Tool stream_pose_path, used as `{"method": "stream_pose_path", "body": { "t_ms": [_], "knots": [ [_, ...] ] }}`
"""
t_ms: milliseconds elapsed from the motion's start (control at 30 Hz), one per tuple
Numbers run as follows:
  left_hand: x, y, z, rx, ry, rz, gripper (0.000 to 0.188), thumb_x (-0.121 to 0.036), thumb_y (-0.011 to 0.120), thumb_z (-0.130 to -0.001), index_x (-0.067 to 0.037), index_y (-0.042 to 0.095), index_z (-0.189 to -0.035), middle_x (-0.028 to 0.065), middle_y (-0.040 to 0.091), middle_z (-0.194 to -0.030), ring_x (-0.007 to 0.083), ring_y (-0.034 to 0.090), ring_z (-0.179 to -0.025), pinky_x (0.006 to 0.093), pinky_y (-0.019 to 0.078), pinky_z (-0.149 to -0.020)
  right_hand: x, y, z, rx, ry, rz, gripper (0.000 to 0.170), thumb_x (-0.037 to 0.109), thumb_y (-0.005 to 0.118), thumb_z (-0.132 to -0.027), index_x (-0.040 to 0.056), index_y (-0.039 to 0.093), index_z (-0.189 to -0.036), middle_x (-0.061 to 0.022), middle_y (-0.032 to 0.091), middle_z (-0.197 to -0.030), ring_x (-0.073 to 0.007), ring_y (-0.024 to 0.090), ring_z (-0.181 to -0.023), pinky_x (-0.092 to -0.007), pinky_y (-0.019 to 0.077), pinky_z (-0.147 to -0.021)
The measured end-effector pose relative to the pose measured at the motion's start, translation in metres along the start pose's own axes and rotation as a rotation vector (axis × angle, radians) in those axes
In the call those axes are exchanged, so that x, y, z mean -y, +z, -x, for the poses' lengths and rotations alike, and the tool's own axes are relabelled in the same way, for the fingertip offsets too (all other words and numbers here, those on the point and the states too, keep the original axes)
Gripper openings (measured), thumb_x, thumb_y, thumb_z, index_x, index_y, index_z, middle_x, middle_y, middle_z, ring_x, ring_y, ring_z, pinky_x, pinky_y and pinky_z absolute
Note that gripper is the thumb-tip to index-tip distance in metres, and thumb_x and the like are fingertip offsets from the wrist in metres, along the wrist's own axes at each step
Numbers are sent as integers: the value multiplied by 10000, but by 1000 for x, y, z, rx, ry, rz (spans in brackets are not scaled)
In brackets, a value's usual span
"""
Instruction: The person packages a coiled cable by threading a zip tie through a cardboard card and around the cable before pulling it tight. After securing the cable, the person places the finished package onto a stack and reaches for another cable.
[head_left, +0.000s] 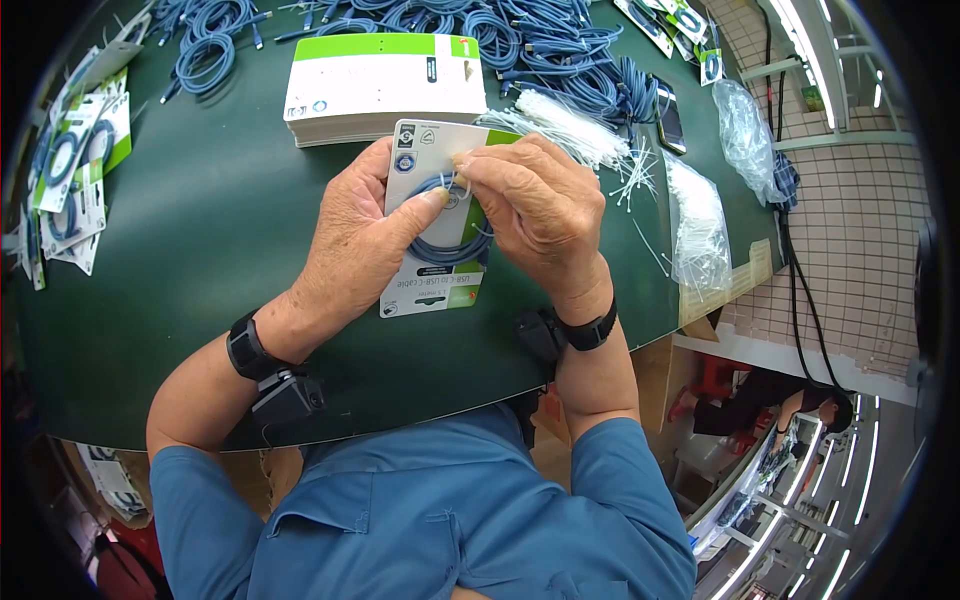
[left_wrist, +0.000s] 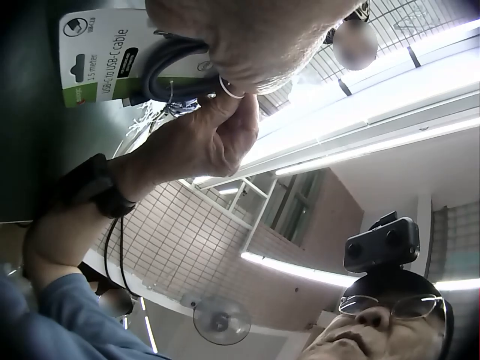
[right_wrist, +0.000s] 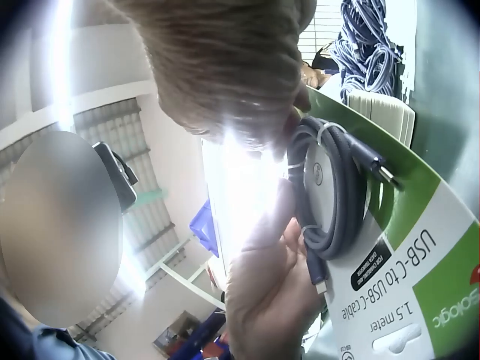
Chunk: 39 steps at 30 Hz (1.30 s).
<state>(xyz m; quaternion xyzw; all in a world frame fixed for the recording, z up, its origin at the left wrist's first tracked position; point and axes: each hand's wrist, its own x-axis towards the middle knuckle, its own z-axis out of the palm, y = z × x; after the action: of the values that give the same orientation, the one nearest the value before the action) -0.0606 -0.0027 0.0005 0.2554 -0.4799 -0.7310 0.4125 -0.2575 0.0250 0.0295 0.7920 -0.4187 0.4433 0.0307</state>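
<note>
My left hand [head_left: 345, 230] grips a white and green packaging card [head_left: 405, 298] by its side, the thumb pressed on the front. A blue-grey USB-C cable [head_left: 440, 257] lies coiled against the card, its metal plug [right_wrist: 387, 175] showing in the right wrist view. White cable ties [right_wrist: 328, 129] loop around the coil. With thumb and fingertips, my right hand [head_left: 545, 205] pinches a white cable tie [left_wrist: 230, 91] at the top of the coil, close to the left thumb. The pinched end is mostly hidden by the fingers.
Behind the hands stands a stack of cards [head_left: 375, 88] on the green table [head_left: 200, 260]. Coiled cables [head_left: 560, 50] are heaped at the back. Loose white ties [head_left: 572, 132], a phone [head_left: 670, 118] and a bag of ties [head_left: 697, 235] lie right; carded cables [head_left: 65, 165] lie left.
</note>
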Motion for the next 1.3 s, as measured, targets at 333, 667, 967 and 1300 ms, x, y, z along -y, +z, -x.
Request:
{"method": "stream_pose_path", "body": {
  "t_ms": [333, 667, 967, 1300],
  "knots": [
    [5, -1, -1, 7, -18, -19, 386, -49, 659, -997, 14, 577, -1369, 109, 708, -1227, 144, 686, -1091, 322, 583, -968, -5, -9, -1, 97, 87, -89, 237, -35, 821, -824, 60, 787, -1039, -82, 742, -895, -189, 710, -780, -292, 574, -659],
    [-8, 4, 2, 63, 15, 2, 422, -41, 667, -999, 29, 557, -1401, 115, 708, -1249, 150, 686, -1117, 326, 574, -992, -16, -25, 2, -178, 715, -429, 170, 92, 737, -989, -12, 748, -1124, -62, 747, -1043, -91, 686, -822, -246, 573, -721],
    [-12, 8, 8, 131, 29, 3, 464, -28, 694, -987, 40, 539, -1419, 128, 695, -1278, 163, 679, -1155, 338, 550, -1028, -31, -6, 19, 111, 990, -1416, 227, 144, 710, -1013, -37, 728, -1149, -75, 757, -991, -104, 716, -858, -233, 587, -743],
    [-13, 8, 9, 148, 19, -9, 489, -21, 690, -984, 56, 523, -1438, 134, 688, -1292, 177, 673, -1178, 352, 534, -1052, -23, -2, 18, 149, 970, -1490, 329, 304, 794, -965, 5, 699, -1064, -54, 736, -1035, -91, 694, -877, -240, 590, -792]
  ]
}}
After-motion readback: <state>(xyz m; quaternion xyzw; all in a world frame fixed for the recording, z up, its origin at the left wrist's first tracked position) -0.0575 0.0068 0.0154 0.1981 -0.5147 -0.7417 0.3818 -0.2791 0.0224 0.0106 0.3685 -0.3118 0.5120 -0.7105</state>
